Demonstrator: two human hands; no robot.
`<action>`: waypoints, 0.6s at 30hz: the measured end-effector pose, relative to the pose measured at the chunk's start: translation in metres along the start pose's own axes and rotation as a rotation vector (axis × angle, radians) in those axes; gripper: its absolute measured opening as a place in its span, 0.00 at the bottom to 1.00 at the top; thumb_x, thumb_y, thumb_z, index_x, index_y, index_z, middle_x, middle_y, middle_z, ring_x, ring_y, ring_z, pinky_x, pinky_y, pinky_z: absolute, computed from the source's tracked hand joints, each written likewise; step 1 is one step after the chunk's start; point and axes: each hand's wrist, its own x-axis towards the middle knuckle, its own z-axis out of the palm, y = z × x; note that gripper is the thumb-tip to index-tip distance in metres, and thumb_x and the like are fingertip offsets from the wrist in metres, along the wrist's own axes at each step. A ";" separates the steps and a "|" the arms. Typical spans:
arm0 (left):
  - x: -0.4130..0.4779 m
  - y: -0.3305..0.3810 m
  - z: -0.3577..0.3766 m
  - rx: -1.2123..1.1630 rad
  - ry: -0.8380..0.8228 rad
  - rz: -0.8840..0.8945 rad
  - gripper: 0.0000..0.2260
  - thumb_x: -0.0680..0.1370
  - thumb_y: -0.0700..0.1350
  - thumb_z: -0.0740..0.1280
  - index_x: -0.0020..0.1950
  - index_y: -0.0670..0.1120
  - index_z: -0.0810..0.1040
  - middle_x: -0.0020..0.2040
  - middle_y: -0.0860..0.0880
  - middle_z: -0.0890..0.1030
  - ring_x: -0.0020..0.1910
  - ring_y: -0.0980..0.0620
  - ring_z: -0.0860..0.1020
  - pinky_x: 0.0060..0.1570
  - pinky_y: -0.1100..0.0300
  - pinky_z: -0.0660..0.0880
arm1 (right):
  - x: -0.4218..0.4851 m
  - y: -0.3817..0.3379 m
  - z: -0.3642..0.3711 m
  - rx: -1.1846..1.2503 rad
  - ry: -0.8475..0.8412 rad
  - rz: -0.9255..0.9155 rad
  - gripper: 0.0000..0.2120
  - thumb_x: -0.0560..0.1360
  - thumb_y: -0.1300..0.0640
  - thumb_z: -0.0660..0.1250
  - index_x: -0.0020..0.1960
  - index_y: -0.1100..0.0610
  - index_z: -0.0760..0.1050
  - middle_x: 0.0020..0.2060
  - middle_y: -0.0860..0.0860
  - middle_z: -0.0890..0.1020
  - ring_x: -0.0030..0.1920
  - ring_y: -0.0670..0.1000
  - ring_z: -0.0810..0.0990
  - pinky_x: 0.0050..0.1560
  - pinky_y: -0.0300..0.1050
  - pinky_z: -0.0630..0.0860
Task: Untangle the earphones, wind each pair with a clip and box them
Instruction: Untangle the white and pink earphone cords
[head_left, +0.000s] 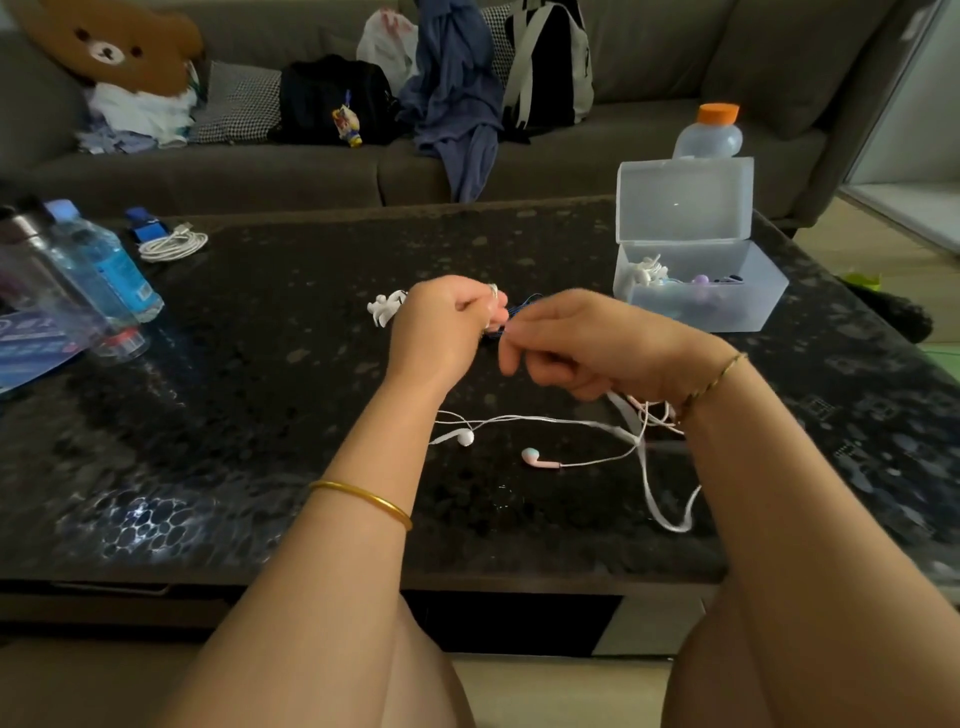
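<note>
1. Hands meet above the middle of the dark counter (291, 332). The left hand (447, 325) has its grip curled tight; the right hand (576, 343) is just beside it, fingers also curled.
2. Between them runs a thin blue cord (523, 303). Each grip pinches it, though motion blur hides exactly how the fingers lie.
3. A small white earphone bundle (384, 306) shows at the far side of the left hand; whether it is held or lies on the counter cannot be told.
4. Below the hands, loose earphones lie tangled on the counter: a white earbud (465, 437) and a pink earbud (534, 457), their thin cables running to a knot (652, 415) under the right wrist.
5. The translucent box (727, 312) stands open to the right, its lid (685, 200) upright, with white earphones (647, 270) and something purple inside.
6. An orange-capped bottle (710, 132) stands behind the box.
7. At the left edge are water bottles (104, 265) and a coiled white cable (174, 244).
</note>
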 end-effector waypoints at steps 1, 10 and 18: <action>-0.001 0.001 0.000 0.029 -0.035 -0.006 0.09 0.80 0.41 0.62 0.50 0.45 0.83 0.41 0.55 0.82 0.33 0.72 0.76 0.33 0.79 0.68 | 0.000 0.001 -0.003 0.054 0.062 -0.029 0.15 0.81 0.57 0.55 0.40 0.59 0.74 0.22 0.49 0.65 0.21 0.44 0.57 0.20 0.34 0.54; -0.007 0.020 -0.004 -0.183 -0.364 -0.198 0.14 0.83 0.45 0.57 0.47 0.48 0.81 0.34 0.54 0.77 0.36 0.57 0.75 0.38 0.62 0.70 | 0.014 0.013 -0.013 -0.042 0.594 -0.097 0.15 0.80 0.59 0.57 0.35 0.57 0.71 0.25 0.50 0.68 0.19 0.42 0.64 0.22 0.33 0.61; -0.002 0.021 -0.010 -1.153 -0.158 -0.398 0.10 0.82 0.43 0.58 0.52 0.44 0.79 0.39 0.53 0.83 0.36 0.60 0.81 0.30 0.69 0.64 | 0.017 0.014 0.007 -0.081 0.283 0.062 0.11 0.80 0.59 0.57 0.42 0.58 0.75 0.26 0.52 0.66 0.23 0.46 0.60 0.22 0.37 0.56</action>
